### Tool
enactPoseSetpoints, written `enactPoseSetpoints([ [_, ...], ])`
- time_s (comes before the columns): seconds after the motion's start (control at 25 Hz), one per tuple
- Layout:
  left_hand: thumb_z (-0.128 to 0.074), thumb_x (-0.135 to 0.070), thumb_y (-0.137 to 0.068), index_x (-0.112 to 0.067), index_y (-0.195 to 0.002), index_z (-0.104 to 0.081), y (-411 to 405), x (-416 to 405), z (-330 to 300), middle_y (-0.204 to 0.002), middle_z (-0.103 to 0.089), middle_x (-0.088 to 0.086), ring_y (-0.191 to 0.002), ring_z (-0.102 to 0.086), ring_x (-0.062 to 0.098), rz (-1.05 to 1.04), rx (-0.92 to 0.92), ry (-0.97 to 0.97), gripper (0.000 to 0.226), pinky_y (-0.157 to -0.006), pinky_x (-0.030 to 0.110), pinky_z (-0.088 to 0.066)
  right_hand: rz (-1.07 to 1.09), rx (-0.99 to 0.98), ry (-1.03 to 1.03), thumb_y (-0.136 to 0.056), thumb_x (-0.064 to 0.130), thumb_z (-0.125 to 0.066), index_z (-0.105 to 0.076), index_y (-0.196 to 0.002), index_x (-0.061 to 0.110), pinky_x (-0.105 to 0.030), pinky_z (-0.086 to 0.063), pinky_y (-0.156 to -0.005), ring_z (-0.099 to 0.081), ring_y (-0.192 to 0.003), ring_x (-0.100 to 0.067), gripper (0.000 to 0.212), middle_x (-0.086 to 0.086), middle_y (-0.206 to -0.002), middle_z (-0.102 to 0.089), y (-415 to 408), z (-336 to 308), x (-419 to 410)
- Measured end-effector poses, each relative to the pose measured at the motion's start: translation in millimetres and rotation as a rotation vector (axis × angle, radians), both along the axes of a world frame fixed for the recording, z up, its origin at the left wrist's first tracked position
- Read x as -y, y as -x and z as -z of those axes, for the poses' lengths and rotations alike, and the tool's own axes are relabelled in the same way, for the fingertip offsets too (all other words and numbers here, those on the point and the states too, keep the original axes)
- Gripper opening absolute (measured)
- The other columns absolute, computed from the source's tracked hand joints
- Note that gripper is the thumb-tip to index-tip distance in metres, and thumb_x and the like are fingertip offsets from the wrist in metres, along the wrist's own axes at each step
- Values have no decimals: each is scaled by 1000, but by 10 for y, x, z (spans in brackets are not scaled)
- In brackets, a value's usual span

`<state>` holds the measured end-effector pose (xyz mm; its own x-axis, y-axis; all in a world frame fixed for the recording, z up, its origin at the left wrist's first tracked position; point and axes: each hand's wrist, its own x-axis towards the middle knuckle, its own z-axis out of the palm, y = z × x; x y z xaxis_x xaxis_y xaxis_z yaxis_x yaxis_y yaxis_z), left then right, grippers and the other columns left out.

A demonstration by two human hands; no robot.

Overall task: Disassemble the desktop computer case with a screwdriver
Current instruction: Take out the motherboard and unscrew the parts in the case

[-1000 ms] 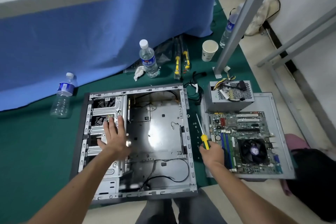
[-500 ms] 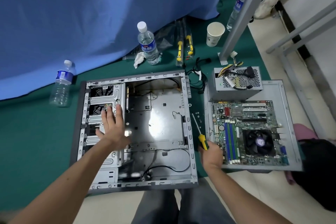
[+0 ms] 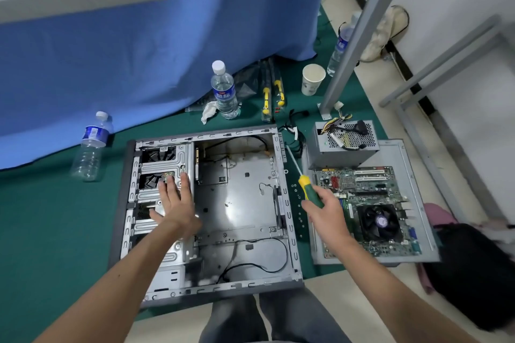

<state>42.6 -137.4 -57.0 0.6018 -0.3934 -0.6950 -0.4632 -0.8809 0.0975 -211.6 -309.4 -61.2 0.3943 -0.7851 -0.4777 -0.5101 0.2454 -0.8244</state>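
1. The computer case point(image 3: 239, 203) lies flat on its side on the green floor mat point(image 3: 55, 217), open side up. Its long way runs from the person toward the blue curtain point(image 3: 139, 64).
2. The left hand point(image 3: 174, 207) rests flat on the metal drive cage point(image 3: 164, 164) in the left part of the case. Its fingers are straight and spread, and point toward the curtain.
3. The right hand point(image 3: 324, 210) is just right of the case, with its grip curled tight around the screwdriver point(image 3: 302, 177).
4. The screwdriver has a green and yellow handle. Its thin metal tip points up and to the left, toward the far right corner of the case.
5. Right of the case, one motherboard point(image 3: 367, 203) lies on one gray side panel point(image 3: 412, 164), with one power supply box point(image 3: 345, 142) at the far end.
6. Beyond the case stand three water bottles, one paper cup point(image 3: 313, 79) and two more yellow-handled tools point(image 3: 271, 95).
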Motion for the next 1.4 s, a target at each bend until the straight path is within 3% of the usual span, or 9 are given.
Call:
enactPoseSetpoints([
  [0.16, -59, -18, -87, -31, -142, 41, -20, 3, -13, -148, 50, 3, -139, 42, 27, -1, -14, 22, 114, -112, 67, -2, -120, 149, 172, -88, 23, -71, -61, -107, 44, -16, -51, -69, -60, -81, 3, 30, 12, -97, -60, -452, -469, -40],
  [0.28, -57, -50, -90, -31, -146, 35, -88, -124, -4, -151, 44, 1, -142, 37, 27, 84, -3, 86, 109, -115, 64, -8, -197, 144, 264, -91, 30, -66, -67, -97, 43, -19, -49, -65, -60, -74, 2, 15, 24, -85, -65, -875, -725, -134],
  [0.4, -48, -57, -93, -24, -158, 0, -265, -302, -34, -165, -2, 4, -150, -2, 26, 171, 122, 266, 87, -116, 49, -27, -316, 79, 328, -90, 33, -65, -73, -94, 35, -15, -47, -65, -63, -77, 3, 9, 26, -86, -69, -1322, -862, -242],
  [0.48, -51, -54, -93, -23, -153, -23, -480, -392, -101, -153, -31, 4, -139, -28, 24, 229, 228, 358, 73, -108, 44, -37, -396, 23, 371, -89, 32, -66, -75, -96, 27, -23, -50, -70, -64, -75, -2, 13, 21, -92, -71, -1623, -906, -335],
  [0.6, -62, -56, -88, -26, -154, -18, -874, -445, -160, -161, -13, 4, -147, -13, 23, 276, 303, 309, 85, -112, 49, -28, -459, -42, 450, -90, 31, -65, -76, -100, 23, -30, -52, -76, -65, -78, -6, 17, 12, -95, -73, -1981, -944, -435],
  [0.72, -74, -58, -77, -31, -158, -3, -1193, -447, -183, -164, 13, -1, -151, 13, 21, 262, 199, 209, 110, -116, 56, -18, -481, -61, 490, -91, 31, -64, -76, -102, 22, -30, -52, -82, -66, -85, -8, 19, 11, -98, -74, -2241, -959, -460],
  [0.84, -78, -55, -74, -30, -158, -4, -1285, -416, -168, -162, 21, -1, -149, 22, 22, 248, 111, 186, 115, -114, 55, -31, -513, -117, 529, -92, 32, -63, -75, -102, 24, -23, -44, -71, -56, -66, 6, 18, 14, -92, -71, -2398, -944, -459],
  [1.24, -81, -61, -67, -25, -155, -5, -1293, -241, -201, -159, 14, 4, -149, 12, 31, 322, 168, 47, 121, -99, 46, -48, -803, -389, 664, -93, 31, -59, -74, -103, 19, -29, -49, -73, -62, -77, -17, 21, 1, -96, -73, -2754, -1240, -386],
  [1.4, -80, -61, -68, -24, -155, -6, -1281, -198, -216, -159, 14, 6, -149, 11, 33, 336, 180, 10, 120, -100, 48, -47, -1103, -539, 834, -87, 17, -59, -61, -76, 9, -28, -38, -66, -56, -79, -31, 15, -9, -75, -58, -3393, -1596, -405],
])
